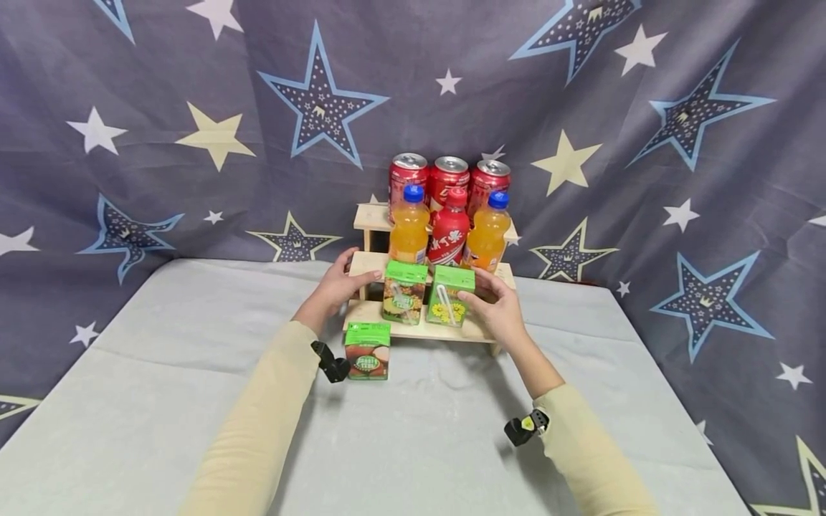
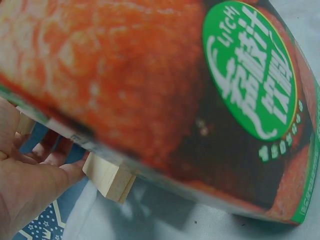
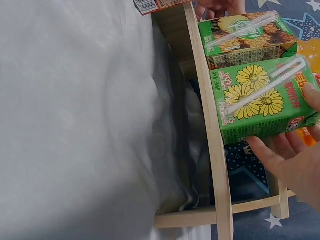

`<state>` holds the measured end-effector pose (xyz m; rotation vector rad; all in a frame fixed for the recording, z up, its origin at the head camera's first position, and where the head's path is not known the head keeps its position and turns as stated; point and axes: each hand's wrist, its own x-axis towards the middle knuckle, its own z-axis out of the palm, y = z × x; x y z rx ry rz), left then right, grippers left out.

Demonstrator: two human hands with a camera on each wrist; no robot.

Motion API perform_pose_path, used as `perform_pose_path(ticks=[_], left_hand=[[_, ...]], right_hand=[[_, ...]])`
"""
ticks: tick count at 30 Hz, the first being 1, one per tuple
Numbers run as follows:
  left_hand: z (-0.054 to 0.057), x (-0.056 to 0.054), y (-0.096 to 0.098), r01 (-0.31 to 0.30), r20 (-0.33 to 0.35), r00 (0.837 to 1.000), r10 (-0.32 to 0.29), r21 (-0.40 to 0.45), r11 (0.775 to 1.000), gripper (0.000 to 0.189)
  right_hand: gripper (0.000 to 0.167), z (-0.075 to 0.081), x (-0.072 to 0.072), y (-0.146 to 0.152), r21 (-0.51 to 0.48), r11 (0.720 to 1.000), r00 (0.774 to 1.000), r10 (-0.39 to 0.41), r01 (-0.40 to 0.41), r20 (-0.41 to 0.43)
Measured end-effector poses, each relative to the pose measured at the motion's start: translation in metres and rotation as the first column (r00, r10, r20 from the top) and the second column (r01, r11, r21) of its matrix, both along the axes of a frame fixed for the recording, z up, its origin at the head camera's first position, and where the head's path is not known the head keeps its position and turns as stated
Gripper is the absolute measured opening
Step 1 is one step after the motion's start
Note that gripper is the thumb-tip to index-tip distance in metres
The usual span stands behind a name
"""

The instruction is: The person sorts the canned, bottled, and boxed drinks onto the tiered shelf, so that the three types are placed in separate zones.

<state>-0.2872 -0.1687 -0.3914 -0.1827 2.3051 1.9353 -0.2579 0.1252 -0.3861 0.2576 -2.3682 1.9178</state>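
At the left end of the three-step wooden rack (image 1: 476, 333), my left hand (image 1: 337, 285) holds the middle step's edge, its thumb toward a pineapple juice box (image 1: 403, 297). In the left wrist view, a litchi juice box (image 2: 150, 100) partly covers that hand (image 2: 35, 175). My right hand (image 1: 500, 312) grips a green drink box with yellow flowers (image 1: 447, 304), thumb on its straw side and fingers along its right side. This box stands on the lowest step, right of the pineapple box, as the right wrist view also shows.
Two orange drink bottles (image 1: 408, 233) flank a red bottle (image 1: 449, 233) on the middle step. Three red cans (image 1: 449, 174) stand on the top step. The litchi box stands on the grey-white table cloth (image 1: 413, 444) before the rack. A star-patterned curtain (image 1: 413, 43) hangs behind.
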Motion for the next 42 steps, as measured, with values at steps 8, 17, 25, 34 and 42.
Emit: perform_pose_path(ticks=[8, 17, 25, 34, 42], left_hand=[[0.001, 0.002, 0.0, -0.003, -0.015, 1.0, 0.002, -0.012, 1.0, 0.088], [-0.001, 0.0, 0.001, -0.002, -0.009, 1.0, 0.002, -0.01, 1.0, 0.089], [0.0, 0.0, 0.0, 0.002, -0.011, 1.0, -0.002, -0.019, 1.0, 0.089], [0.0, -0.001, 0.0, 0.002, -0.014, 1.0, -0.002, -0.023, 1.0, 0.088], [0.0, -0.001, 0.001, -0.007, -0.013, 1.0, 0.007, -0.019, 1.0, 0.087]], right_hand=[[0.053, 0.001, 0.009, 0.002, 0.001, 1.0, 1.0, -0.02, 0.02, -0.007], [0.044, -0.008, 0.036, 0.006, -0.139, 0.99, 0.999, 0.0, 0.005, 0.035], [0.037, -0.01, 0.046, 0.003, -0.121, 0.993, 1.0, 0.0, 0.003, 0.019], [0.034, -0.013, 0.053, -0.006, -0.067, 0.998, 1.0, -0.014, 0.012, -0.023], [0.034, -0.02, 0.059, -0.022, -0.061, 0.994, 0.996, 0.09, -0.089, 0.012]])
